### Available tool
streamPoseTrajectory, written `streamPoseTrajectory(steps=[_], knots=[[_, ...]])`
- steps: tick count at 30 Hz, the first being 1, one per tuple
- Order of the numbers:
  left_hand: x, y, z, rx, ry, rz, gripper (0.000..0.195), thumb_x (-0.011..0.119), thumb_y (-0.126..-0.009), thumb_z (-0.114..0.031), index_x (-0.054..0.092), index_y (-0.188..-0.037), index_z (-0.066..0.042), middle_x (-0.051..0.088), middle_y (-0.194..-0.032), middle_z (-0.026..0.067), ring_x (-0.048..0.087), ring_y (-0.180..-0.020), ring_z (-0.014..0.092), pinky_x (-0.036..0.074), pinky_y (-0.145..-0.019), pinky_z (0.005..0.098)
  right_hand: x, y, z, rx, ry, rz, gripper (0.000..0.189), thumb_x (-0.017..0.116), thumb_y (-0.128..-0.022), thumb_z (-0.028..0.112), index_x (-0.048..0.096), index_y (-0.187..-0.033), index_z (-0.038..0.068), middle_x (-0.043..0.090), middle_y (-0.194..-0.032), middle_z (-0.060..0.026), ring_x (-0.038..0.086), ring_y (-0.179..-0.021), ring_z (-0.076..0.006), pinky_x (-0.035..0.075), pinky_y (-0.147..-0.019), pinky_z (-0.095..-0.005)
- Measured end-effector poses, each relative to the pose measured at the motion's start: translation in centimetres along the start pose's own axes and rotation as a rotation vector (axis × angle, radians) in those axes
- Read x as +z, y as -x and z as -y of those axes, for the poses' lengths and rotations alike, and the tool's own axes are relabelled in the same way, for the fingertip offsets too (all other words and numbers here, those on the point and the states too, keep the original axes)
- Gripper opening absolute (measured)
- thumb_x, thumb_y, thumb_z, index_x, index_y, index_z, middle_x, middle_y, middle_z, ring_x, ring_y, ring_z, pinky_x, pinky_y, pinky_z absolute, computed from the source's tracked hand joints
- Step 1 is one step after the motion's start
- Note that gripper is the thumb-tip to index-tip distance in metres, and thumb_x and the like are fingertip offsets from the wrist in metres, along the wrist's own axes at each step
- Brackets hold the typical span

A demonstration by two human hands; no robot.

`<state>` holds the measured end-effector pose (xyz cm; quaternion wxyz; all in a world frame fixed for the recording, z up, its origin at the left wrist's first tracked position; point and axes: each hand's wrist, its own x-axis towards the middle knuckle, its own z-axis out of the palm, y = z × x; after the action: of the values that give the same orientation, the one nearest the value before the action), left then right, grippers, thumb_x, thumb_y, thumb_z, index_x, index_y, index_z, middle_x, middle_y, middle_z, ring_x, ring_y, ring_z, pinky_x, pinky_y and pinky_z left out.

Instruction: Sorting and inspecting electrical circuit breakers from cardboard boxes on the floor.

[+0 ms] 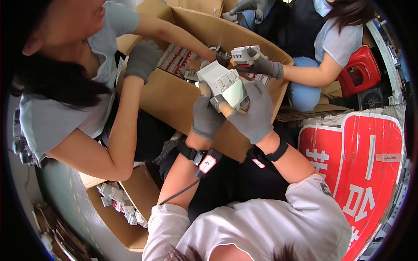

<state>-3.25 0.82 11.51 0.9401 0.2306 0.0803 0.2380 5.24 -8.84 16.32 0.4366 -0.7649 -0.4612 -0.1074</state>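
Both my gloved hands hold a white plastic electrical module (215,75) with a shiny metal plate (235,94) on its near side. My left hand (206,115) grips its lower left, thumb up along the housing. My right hand (254,109) wraps the plate's right side, with the bare thumb tip across its lower edge. The module is raised over the near wall of a large cardboard box (173,99). Inside that box lie several white and red modules (176,60), partly hidden by arms and hands.
At left, a co-worker's gloved hand (143,60) rests by the box; their other arm reaches inside. Another co-worker's gloved hand (266,68) holds a white module (244,54) beside mine. A smaller carton (109,222) with white modules stands lower left. A red stool (367,70) and red sign panels (375,137) are right.
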Motion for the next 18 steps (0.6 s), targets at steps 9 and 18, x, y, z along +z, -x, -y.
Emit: streamPoseTrajectory(steps=[9,18], knots=[[1.0,0.3,0.6,-0.033,-0.15,-0.009,0.065,0.034,-0.101,-0.053,0.034,-0.142,-0.003,0.05,-0.134,0.013,0.051,-0.125,0.022,0.043,-0.105,0.0367,-1.2,0.3,0.7,0.036,-0.037,-0.03,0.055,0.084,-0.064,0.032,0.063,-0.101,-0.002,0.056,-0.086,-0.0114,0.057,-0.077,-0.0282,0.048,-0.066,-0.037],[1.4,-1.4,-1.9,0.204,-0.596,0.343,0.122,0.082,-0.073,-0.041,-0.005,-0.153,-0.012,0.024,-0.152,0.0132,0.035,-0.137,0.029,0.036,-0.109,0.043,-1.3,0.0,-0.8,0.209,-0.172,-0.007,0.057,0.083,-0.066,0.034,0.062,-0.106,-0.001,0.055,-0.091,-0.0109,0.057,-0.081,-0.0258,0.048,-0.068,-0.036]])
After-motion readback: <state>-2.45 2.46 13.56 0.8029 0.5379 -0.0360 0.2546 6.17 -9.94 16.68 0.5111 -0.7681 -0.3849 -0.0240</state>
